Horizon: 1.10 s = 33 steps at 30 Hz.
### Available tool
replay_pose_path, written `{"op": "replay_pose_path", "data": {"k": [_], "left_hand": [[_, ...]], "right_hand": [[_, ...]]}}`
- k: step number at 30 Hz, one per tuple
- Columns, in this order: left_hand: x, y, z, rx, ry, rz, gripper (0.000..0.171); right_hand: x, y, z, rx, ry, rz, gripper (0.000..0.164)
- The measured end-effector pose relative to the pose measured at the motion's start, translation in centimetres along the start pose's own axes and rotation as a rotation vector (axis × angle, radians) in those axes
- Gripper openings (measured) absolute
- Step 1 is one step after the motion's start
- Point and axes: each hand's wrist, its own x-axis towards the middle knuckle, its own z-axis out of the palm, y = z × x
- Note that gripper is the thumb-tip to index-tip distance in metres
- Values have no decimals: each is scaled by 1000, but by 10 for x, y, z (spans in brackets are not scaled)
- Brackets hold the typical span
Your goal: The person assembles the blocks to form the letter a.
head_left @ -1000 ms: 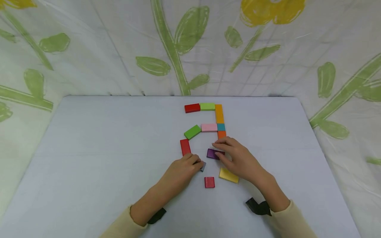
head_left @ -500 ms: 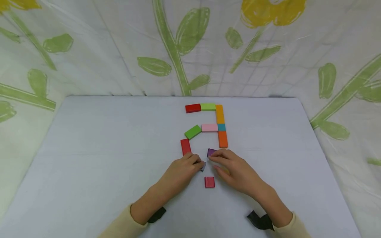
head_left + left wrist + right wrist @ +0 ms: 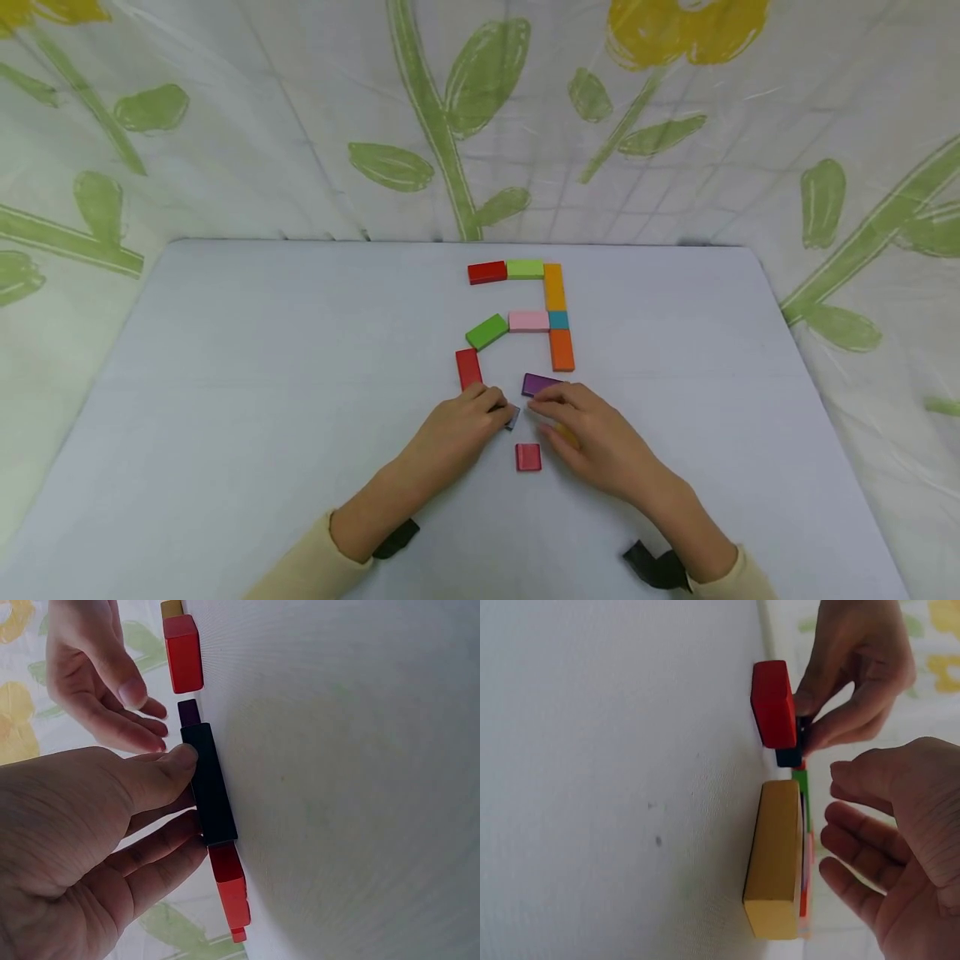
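Note:
My left hand pinches a dark blue-grey block between thumb and fingers. In the left wrist view this block lies end to end with a red block. My right hand hovers with bent, parted fingers and nothing between them. Its fingertips are right by the purple block in the head view. Beneath that hand lies a yellow block, mostly hidden in the head view. A small pinkish-red block sits between the two wrists, nearer the body.
Farther back, red, lime, amber, teal, orange, pink and green blocks form a bent line on the white table. A flower-printed curtain hangs behind.
My right hand has drawn back from beside the orange block, now fully visible, and moved left over the yellow one. The left hand keeps its grip in place.

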Motion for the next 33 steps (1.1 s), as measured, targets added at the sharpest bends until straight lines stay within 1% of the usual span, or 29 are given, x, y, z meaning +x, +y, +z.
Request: {"op": "replay_pose_path", "data": {"k": [4,13,24,33], "left_hand": [[0,-1,0,-9,-8,6,36],[-2,-1,-1,-19,20,14,35],[0,0,0,-17,24,17,35],[-1,0,1,-1,33,16,35]], "right_hand": [[2,5,2,-24,14,15,39],[8,7,2,-44,17,21,39],[9,7,0,-54,1,50,40],[14,10,3,-72,-11,70,42]]}}
